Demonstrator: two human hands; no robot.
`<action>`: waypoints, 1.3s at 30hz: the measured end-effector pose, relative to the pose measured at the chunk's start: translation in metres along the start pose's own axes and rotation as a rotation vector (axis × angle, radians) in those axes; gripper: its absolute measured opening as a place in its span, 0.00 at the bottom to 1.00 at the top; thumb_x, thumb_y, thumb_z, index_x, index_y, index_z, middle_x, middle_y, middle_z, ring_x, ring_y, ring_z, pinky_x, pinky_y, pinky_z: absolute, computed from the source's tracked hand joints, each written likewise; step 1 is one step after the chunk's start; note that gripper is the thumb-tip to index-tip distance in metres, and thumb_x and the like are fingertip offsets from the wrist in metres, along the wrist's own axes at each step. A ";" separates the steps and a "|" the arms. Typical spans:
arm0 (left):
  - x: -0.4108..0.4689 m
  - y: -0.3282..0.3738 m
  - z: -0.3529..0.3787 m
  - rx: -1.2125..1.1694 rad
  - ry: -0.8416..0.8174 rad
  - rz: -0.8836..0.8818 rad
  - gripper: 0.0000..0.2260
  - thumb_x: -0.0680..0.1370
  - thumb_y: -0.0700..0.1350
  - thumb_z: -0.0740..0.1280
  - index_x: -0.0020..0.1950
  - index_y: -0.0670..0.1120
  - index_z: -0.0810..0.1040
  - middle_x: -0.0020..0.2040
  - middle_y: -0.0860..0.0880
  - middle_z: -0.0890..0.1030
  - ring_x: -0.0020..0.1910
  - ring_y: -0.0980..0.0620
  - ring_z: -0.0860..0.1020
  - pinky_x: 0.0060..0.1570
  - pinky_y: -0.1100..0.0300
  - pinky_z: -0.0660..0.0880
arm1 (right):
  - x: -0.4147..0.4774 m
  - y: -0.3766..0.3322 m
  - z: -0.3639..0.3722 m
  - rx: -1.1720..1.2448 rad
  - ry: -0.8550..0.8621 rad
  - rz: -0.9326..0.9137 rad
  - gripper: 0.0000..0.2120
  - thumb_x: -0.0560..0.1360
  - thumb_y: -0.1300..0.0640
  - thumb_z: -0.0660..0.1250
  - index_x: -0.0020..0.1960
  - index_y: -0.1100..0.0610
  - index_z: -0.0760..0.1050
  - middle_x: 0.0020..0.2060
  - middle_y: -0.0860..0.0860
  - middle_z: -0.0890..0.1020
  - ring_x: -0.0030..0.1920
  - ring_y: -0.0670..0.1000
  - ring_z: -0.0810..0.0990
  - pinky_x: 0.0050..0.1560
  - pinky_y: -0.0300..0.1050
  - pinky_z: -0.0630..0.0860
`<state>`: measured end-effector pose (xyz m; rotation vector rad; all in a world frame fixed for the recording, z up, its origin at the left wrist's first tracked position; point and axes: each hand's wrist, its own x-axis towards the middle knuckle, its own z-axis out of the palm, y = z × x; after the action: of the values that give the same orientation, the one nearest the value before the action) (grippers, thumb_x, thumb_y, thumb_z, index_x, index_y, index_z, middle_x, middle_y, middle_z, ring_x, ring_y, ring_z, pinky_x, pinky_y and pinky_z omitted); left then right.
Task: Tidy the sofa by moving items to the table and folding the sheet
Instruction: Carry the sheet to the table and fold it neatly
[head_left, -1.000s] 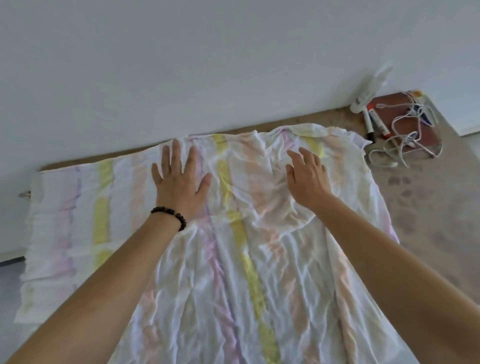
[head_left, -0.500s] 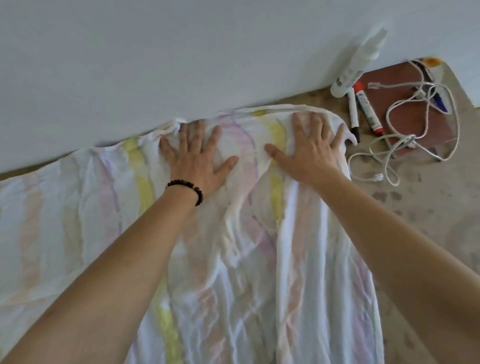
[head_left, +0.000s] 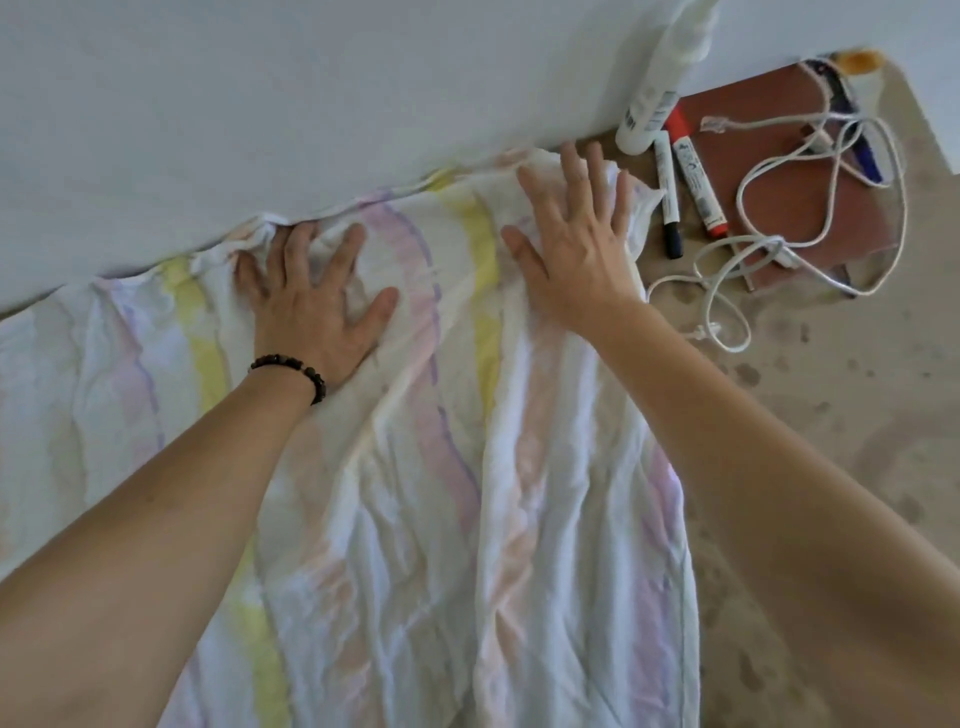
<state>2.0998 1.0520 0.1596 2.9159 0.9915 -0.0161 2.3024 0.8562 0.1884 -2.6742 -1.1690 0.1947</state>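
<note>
Wall (head_left: 363, 78): we see it plain and pale, running along the far edge of the table.
Table (head_left: 831, 415): mottled beige; it carries the sheet and a cluster of small things at the far right.
Sheet (head_left: 441, 519): white with yellow, pink and purple stripes; we find it spread, creased, over the table, its far edge bunched against the wall.
Book (head_left: 779, 208): brown, flat by the wall, right of the sheet.
Cable (head_left: 769, 120): white, looped loosely over the book and onto the table.
Bottle (head_left: 654, 98): white, leaning on the wall, just beside the markers.
Left hand (head_left: 311, 306): we see it palm down on the sheet, fingers spread, gripping nothing; a dark bracelet (head_left: 291, 366) is on the wrist.
Right hand (head_left: 576, 244): flat on the sheet's far right corner, fingers straight and spread, gripping nothing.
Red marker (head_left: 698, 182): lying against the book's left edge.
Black marker (head_left: 667, 200): beside it, near the sheet's corner.
</note>
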 end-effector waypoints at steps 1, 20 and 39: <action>-0.001 0.001 -0.001 0.007 -0.008 -0.002 0.32 0.76 0.73 0.49 0.76 0.59 0.59 0.74 0.44 0.59 0.76 0.40 0.54 0.72 0.31 0.48 | -0.020 -0.005 -0.001 0.037 0.061 -0.026 0.29 0.83 0.39 0.52 0.80 0.51 0.58 0.80 0.62 0.53 0.80 0.64 0.47 0.78 0.65 0.45; -0.348 0.152 -0.002 -0.250 0.025 0.156 0.30 0.78 0.67 0.57 0.76 0.52 0.66 0.80 0.40 0.56 0.79 0.40 0.53 0.71 0.31 0.51 | -0.277 0.043 0.030 -0.072 -0.004 0.302 0.33 0.80 0.32 0.47 0.81 0.43 0.48 0.81 0.57 0.51 0.80 0.55 0.48 0.78 0.54 0.45; -0.408 0.184 0.020 0.027 0.025 -0.105 0.27 0.79 0.66 0.52 0.76 0.59 0.62 0.80 0.40 0.49 0.79 0.38 0.51 0.72 0.32 0.46 | -0.281 0.061 0.019 -0.080 -0.144 -0.011 0.26 0.83 0.38 0.43 0.80 0.39 0.50 0.82 0.53 0.47 0.79 0.67 0.44 0.76 0.64 0.44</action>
<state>1.8883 0.6565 0.1616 2.8913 1.1565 0.0019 2.1520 0.6110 0.1644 -2.7616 -1.2579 0.3506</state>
